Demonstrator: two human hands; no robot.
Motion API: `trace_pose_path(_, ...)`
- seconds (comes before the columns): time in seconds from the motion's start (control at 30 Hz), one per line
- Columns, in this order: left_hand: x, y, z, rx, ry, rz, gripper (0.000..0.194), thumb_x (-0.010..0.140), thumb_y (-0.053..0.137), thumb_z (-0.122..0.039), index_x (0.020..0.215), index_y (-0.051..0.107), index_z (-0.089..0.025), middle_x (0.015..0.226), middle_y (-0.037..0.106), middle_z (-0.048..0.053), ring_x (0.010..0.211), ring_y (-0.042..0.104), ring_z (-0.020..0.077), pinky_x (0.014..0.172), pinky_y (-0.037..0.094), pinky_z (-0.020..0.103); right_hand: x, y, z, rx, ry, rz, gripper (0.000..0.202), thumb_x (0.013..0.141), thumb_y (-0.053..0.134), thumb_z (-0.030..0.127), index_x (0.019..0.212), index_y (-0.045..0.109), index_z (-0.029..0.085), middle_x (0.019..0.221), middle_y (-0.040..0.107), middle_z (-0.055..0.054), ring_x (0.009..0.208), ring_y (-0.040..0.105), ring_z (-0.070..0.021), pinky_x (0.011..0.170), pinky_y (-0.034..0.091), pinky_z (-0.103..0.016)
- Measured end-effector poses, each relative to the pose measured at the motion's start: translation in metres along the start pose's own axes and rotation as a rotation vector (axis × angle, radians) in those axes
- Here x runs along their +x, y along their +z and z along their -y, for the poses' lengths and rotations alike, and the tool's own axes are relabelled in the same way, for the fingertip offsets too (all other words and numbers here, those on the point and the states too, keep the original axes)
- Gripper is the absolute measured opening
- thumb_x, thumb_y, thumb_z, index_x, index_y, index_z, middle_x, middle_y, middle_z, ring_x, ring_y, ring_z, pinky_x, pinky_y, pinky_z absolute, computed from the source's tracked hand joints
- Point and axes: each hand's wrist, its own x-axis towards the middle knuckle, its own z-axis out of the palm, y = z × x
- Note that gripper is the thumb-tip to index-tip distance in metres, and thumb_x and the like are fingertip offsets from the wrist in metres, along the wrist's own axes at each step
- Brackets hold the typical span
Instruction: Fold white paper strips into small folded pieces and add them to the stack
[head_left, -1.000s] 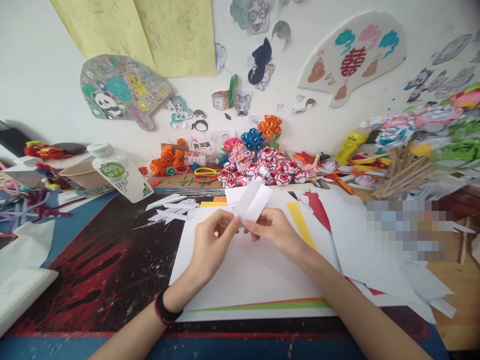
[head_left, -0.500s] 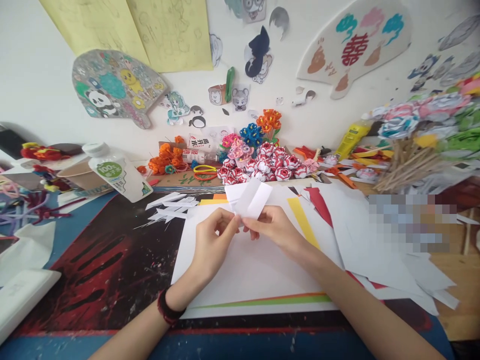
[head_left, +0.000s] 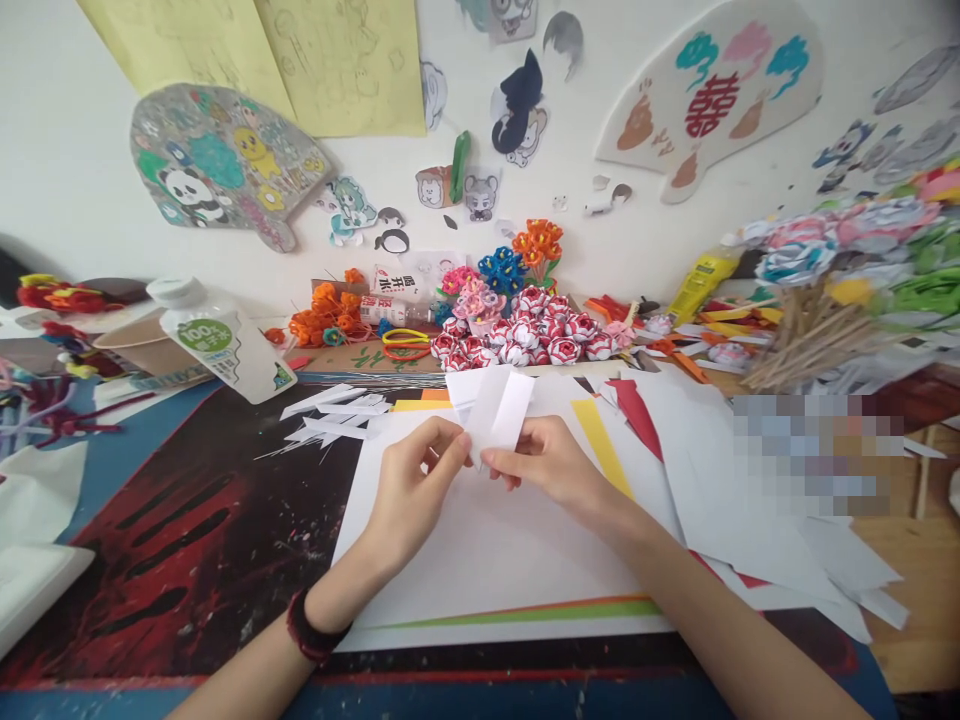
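A folded white paper strip [head_left: 501, 405] is held up over a stack of large white sheets [head_left: 480, 570]. My left hand [head_left: 427, 465] pinches the strip's lower left edge between thumb and fingers. From the right, my right hand [head_left: 551, 460] grips the strip's lower right side, its thumb in front. The two thumb tips are a small distance apart, with paper showing between them. Just behind the strip, more white paper overlaps it; where one piece ends and the other begins is hard to tell.
Cut white strips [head_left: 330, 415] lie left of the stack. Red-and-white paper flowers [head_left: 529, 335] stand behind it. A white bottle [head_left: 221, 340] is at back left, loose sheets [head_left: 750, 500] at right, and a yellow strip [head_left: 601, 445] on the stack.
My hands have moved slightly apart at the thumbs, and more of the strip's lower end shows between them. The camera view has shifted a little.
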Motion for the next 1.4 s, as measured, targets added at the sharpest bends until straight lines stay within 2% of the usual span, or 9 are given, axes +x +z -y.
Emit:
trace_pose_path(0.3,-0.0006,0.0005,-0.0039,0.015,-0.01,-0.023,0.026,0.092,0.051,-0.035,0.075,0.061,-0.018,0.074,0.065,0.0,0.067,0.056,0.0122,0.062,0.041,0.024,-0.0004,-0.0008,0.0006,0.025,-0.013,-0.023,0.022,0.075,0.073,0.033,0.08,0.071,0.012,0.068,0.065,-0.004,0.058,0.057,-0.0118,0.054,0.048,-0.025)
trace_pose_path(0.5,-0.0006,0.0007,-0.0044,-0.004,-0.018,0.07,0.027,0.091,0.053,-0.039,0.077,0.063,-0.018,0.075,0.067,0.002,0.068,0.059,0.0138,0.06,0.043,0.023,-0.0004,-0.0024,0.001,-0.023,-0.033,-0.008,0.026,0.071,0.076,0.037,0.081,0.072,0.013,0.072,0.067,-0.005,0.062,0.059,-0.0141,0.054,0.048,-0.025)
trace_pose_path(0.7,-0.0055,0.0036,-0.0067,-0.015,0.012,-0.026,0.023,0.09,0.056,-0.035,0.077,0.062,-0.018,0.07,0.065,0.001,0.06,0.057,0.0112,0.058,0.045,0.021,-0.0021,-0.0011,0.0041,-0.021,-0.038,0.028,0.031,0.071,0.076,0.04,0.085,0.072,0.013,0.071,0.067,-0.004,0.058,0.059,-0.0134,0.057,0.05,-0.028)
trace_pose_path(1.1,-0.0083,0.0069,-0.0054,-0.005,0.041,-0.06,0.021,0.091,0.055,-0.032,0.076,0.062,-0.019,0.067,0.063,-0.002,0.057,0.054,0.0095,0.057,0.044,0.019,-0.0031,0.0005,0.0042,0.002,-0.021,0.006,0.026,0.073,0.075,0.036,0.085,0.071,0.013,0.069,0.066,-0.003,0.058,0.06,-0.0132,0.057,0.05,-0.027)
trace_pose_path(1.27,-0.008,0.007,-0.0034,-0.012,0.027,-0.036,0.023,0.091,0.054,-0.032,0.076,0.065,-0.018,0.067,0.064,-0.002,0.056,0.053,0.0094,0.057,0.042,0.02,-0.0026,0.0013,0.0027,-0.016,-0.051,-0.015,0.02,0.074,0.075,0.031,0.081,0.07,0.013,0.069,0.066,-0.003,0.057,0.059,-0.0118,0.055,0.05,-0.025)
trace_pose_path(1.4,-0.0036,0.0041,-0.0018,-0.011,-0.031,0.017,0.031,0.093,0.05,-0.036,0.074,0.066,-0.017,0.062,0.06,-0.001,0.057,0.052,0.0101,0.058,0.041,0.02,-0.0017,0.0002,-0.0002,-0.045,-0.078,-0.041,0.016,0.074,0.073,0.029,0.077,0.07,0.013,0.069,0.066,-0.003,0.055,0.057,-0.0109,0.053,0.048,-0.024)
